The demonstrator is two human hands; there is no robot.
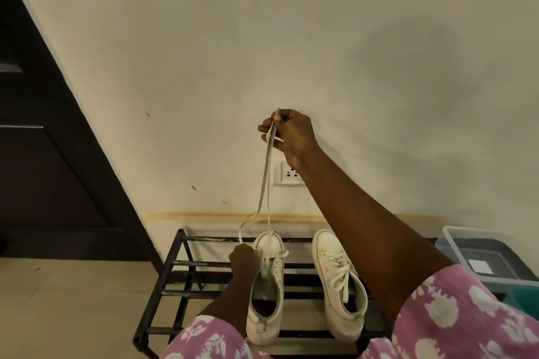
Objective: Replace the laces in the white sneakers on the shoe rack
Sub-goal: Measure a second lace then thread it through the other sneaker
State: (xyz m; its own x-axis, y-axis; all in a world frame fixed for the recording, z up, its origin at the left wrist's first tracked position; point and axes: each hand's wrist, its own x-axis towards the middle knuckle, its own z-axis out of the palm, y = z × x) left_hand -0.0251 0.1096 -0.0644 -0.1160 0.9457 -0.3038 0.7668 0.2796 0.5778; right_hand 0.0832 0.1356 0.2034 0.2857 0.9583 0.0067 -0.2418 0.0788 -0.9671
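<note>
Our right arm reaches up and forward, the right hand (pixel 287 132) raised against the wall, thumb and fingers pinching the lace (pixel 266 178), which hangs taut to the left sneaker (pixel 267 300) on the shoe rack (pixel 175 291). Our left hand (pixel 243 258) is low, fingers curled, gripping that sneaker at its eyelets beside the laced right sneaker (pixel 338 280)

Legend: you wore pink sleeves (pixel 466 315) printed with white flowers. The two sneakers (pixel 338 285) were off-white, their lace (pixel 265 181) greyish cream, and the rack (pixel 180 264) black. The wall (pixel 204 38) was cream with a yellow-brown stain band (pixel 204 216). The door (pixel 43 169) was dark brown and the socket plate (pixel 288 173) white.
</note>
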